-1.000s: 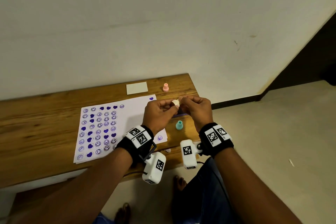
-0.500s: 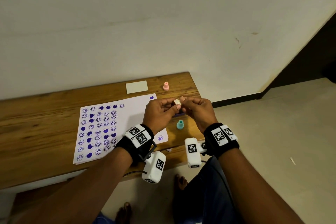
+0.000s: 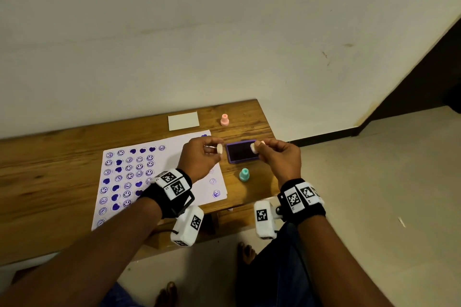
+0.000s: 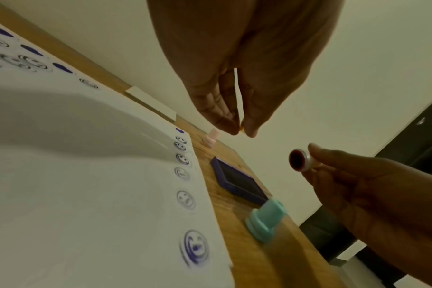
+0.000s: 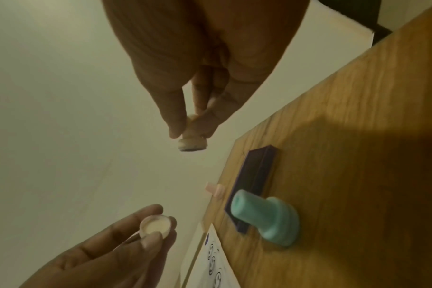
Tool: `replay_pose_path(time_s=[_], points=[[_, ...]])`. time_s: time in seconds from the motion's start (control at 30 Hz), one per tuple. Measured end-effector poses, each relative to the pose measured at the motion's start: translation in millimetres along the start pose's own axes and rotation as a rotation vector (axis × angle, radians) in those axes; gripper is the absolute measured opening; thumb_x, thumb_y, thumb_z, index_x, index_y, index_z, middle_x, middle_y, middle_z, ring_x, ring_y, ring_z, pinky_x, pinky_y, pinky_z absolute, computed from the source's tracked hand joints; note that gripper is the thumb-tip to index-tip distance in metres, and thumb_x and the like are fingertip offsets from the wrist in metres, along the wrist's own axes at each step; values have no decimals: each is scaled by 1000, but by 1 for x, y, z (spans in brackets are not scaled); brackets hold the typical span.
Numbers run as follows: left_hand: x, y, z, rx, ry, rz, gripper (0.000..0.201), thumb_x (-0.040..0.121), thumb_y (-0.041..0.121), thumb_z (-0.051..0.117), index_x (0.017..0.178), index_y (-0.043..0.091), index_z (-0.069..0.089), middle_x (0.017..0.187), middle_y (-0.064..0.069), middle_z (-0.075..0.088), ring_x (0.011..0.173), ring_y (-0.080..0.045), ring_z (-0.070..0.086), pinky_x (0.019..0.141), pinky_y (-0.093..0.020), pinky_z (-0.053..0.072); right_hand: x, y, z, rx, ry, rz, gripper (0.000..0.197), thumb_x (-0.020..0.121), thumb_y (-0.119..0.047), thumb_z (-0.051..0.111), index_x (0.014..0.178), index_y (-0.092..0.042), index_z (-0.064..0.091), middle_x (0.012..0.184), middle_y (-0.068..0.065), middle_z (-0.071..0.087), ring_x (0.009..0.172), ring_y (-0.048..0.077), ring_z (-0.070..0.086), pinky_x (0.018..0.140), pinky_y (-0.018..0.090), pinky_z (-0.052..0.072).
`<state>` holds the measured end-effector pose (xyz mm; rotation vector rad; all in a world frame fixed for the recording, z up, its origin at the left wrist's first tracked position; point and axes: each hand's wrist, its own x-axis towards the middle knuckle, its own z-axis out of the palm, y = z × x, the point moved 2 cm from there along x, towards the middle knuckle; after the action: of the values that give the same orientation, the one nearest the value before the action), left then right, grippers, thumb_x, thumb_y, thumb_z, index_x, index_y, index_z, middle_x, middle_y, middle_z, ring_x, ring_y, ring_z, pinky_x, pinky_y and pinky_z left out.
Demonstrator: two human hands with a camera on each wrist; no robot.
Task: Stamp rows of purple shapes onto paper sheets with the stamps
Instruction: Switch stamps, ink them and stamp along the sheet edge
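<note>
A white sheet with rows of purple hearts and smiley prints lies on the wooden table. My left hand pinches a small cream cap above the sheet's right edge; the right wrist view shows the cap is hollow. My right hand pinches a cream stamp by its stem, held over the open purple ink pad. The stamp's dark inked face points toward the left hand. The two hands are apart, with a gap between cap and stamp.
A teal stamp stands near the table's front edge, just in front of the ink pad. A pink stamp and a small blank card sit at the back by the wall. The table ends just right of the pad.
The hands were together on the cream stamp; now they have drawn apart, the cap going left with the left hand and the stamp staying in the right. The ink pad is now uncovered.
</note>
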<state>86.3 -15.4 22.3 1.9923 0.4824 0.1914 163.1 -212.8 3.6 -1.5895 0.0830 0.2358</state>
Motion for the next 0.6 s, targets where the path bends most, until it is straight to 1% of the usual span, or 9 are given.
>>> replay_pose_path(time_s=[0.07, 0.1, 0.17, 0.23, 0.33, 0.5, 0.6], points=[[16, -7, -3, 11, 12, -30, 32, 77, 4, 76, 103, 22, 72, 100, 3, 72, 86, -16, 71, 74, -32, 60, 1, 8, 1, 13, 45, 6, 14, 79, -15, 85, 91, -14, 77, 87, 2, 78, 85, 16, 76, 78, 31, 63], [24, -9, -5, 21, 17, -40, 31, 76, 4, 77, 101, 22, 72, 98, 1, 72, 85, -19, 71, 76, -34, 59, 1, 12, 1, 7, 59, 5, 14, 78, -16, 85, 90, -15, 77, 86, 1, 78, 84, 15, 76, 78, 31, 63], [42, -12, -4, 44, 23, -50, 31, 75, 2, 77, 99, 19, 72, 95, -3, 73, 81, -21, 70, 76, -32, 58, 4, 16, 3, -12, 70, -1, 15, 77, -17, 85, 90, -15, 77, 85, -1, 78, 83, 12, 75, 79, 31, 63], [61, -14, 0, 78, 27, -65, 31, 74, 2, 77, 100, 18, 73, 91, -3, 72, 79, -18, 68, 75, -26, 53, 9, 17, 7, -12, 71, -7, 16, 77, -18, 86, 90, -15, 77, 84, -1, 78, 82, 12, 75, 78, 30, 63], [84, -16, 10, 138, 8, -94, 32, 74, 5, 78, 104, 14, 74, 93, -2, 73, 83, -12, 66, 75, -20, 47, 17, 16, 10, -4, 69, -26, 19, 78, -20, 86, 92, -13, 76, 85, 1, 78, 83, 14, 75, 76, 30, 63], [101, -22, 27, 273, -83, -84, 37, 73, 7, 79, 109, 15, 73, 100, -3, 74, 90, -13, 67, 81, -20, 46, 27, 20, 6, -89, 70, -65, 22, 78, -27, 85, 94, -14, 78, 85, -1, 78, 82, 13, 74, 80, 37, 63], [104, -24, 30, 294, -86, -68, 37, 73, 7, 80, 108, 14, 73, 99, -5, 74, 92, -16, 68, 82, -21, 46, 28, 20, 4, -83, 72, -79, 19, 78, -27, 85, 92, -16, 78, 84, -1, 77, 82, 14, 74, 80, 39, 63]])
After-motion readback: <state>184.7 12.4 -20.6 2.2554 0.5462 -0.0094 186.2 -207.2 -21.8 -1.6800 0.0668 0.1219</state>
